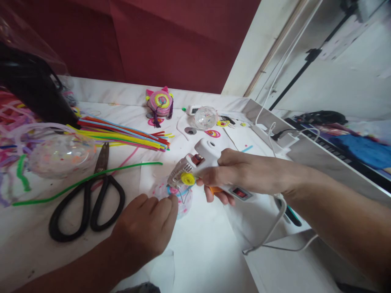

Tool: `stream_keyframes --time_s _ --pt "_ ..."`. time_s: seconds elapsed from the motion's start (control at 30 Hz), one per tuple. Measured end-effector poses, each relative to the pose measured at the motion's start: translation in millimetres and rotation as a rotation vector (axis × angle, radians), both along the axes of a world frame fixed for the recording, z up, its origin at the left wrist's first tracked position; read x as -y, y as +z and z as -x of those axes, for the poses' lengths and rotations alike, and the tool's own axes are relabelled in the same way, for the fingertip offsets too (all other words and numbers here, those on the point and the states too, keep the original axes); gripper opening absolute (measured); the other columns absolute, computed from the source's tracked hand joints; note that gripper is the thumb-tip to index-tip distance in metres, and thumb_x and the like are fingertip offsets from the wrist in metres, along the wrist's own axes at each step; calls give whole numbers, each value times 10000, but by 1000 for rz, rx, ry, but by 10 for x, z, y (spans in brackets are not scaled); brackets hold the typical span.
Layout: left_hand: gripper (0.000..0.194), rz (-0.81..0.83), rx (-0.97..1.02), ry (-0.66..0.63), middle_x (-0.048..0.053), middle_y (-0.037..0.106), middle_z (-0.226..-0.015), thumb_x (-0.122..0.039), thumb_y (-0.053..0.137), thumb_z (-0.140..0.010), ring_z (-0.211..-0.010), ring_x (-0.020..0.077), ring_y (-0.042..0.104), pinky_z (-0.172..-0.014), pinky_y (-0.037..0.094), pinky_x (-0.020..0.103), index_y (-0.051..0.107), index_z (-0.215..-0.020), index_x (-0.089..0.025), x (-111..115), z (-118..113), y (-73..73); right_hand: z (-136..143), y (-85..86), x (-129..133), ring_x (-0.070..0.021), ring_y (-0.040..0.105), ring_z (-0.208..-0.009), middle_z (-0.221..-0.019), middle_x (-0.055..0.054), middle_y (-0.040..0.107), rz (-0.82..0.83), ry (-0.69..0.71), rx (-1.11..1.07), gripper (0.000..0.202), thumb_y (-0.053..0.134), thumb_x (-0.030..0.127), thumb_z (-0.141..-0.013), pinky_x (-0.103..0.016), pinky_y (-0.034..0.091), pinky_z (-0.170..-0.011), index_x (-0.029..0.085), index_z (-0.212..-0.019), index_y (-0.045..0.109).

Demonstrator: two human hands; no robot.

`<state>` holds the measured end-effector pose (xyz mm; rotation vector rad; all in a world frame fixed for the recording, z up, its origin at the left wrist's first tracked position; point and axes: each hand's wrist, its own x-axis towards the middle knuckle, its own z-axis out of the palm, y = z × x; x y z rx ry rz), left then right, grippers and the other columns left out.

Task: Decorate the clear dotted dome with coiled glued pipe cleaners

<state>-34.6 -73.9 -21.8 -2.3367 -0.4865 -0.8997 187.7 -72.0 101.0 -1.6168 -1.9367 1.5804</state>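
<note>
My right hand [226, 173] grips a white hot glue gun [210, 148] with an orange trigger. Its nozzle points down and left, over a clear ball with pink and blue spots [185, 207]. A small yellow coil [187, 178] sits by my right fingertips, beside the nozzle; whether the fingers pinch it I cannot tell. My left hand [149, 221] is closed at the ball's left side, its fingertips on it. A blue and pink piece shows on top of the ball under the nozzle. White paper [207, 244] lies underneath.
Black-handled scissors [87, 203] and a green pipe cleaner [88, 179] lie left, near a confetti-filled clear ball [62, 156]. Behind are bundled pipe cleaners [122, 132], a pink tasselled ornament [160, 101] and another clear ball [206, 118]. A white cord [275, 228] hangs at right.
</note>
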Motion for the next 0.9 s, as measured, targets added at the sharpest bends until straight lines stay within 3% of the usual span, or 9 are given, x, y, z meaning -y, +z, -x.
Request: stream_keyframes --time_s 0.33,0.53,0.9 --pt "159 -14 -23 -11 -16 525 -575 -3 515 -939 -491 146 437 -479 358 338 670 -946 -36 14 20 -17 66 48 31 -119 527 -471 -508 -15 591 -22 -24 92 404 631 436 -876 -239 395 -426 189 -557 640" --pt "141 -4 -18 71 -25 502 -618 6 575 -913 -540 157 422 -525 361 363 656 -1019 -39 59 25 -105 115 92 48 -129 545 -490 -541 -22 615 -84 -16 155 329 630 376 -889 -243 411 -436 190 -632 718" --pt "141 -15 -5 73 -33 492 -606 16 578 -906 -538 164 425 -508 372 360 645 -1016 -41 72 20 -97 89 81 81 -119 544 -477 -532 -9 620 -91 0 100 309 610 362 -885 -230 397 -428 192 -659 735"
